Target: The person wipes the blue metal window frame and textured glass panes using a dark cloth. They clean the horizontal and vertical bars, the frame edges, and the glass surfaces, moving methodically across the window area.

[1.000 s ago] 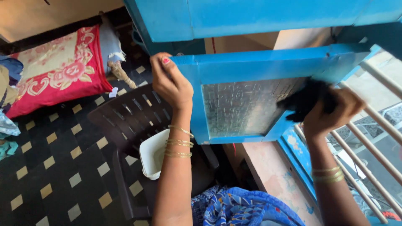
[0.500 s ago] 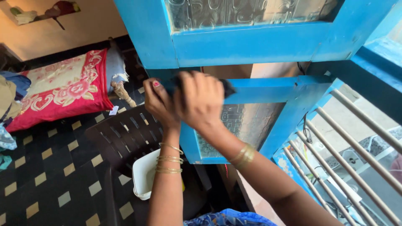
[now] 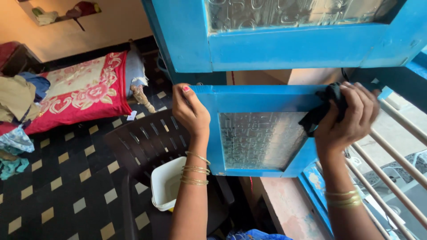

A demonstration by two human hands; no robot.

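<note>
A blue wooden window shutter (image 3: 213, 133) with a patterned glass pane (image 3: 260, 140) swings inward in front of me. My left hand (image 3: 190, 110) grips its top left corner, thumb behind the frame. My right hand (image 3: 349, 118) is closed on a black cloth (image 3: 324, 109) and presses it against the shutter's top right corner. Gold bangles sit on both wrists. Above hangs a second blue shutter (image 3: 284, 46) with its own glass pane.
A dark plastic chair (image 3: 142, 142) stands below, holding a white tub (image 3: 167, 182). A red floral mattress (image 3: 80, 91) and piled clothes (image 3: 18, 95) lie on the black tiled floor at left. Metal window bars (image 3: 391, 151) run at right, above a pink sill (image 3: 284, 204).
My right hand has carried the black cloth from the shutter's top left, beside my left hand, across to the top right corner. The left hand keeps its grip.
</note>
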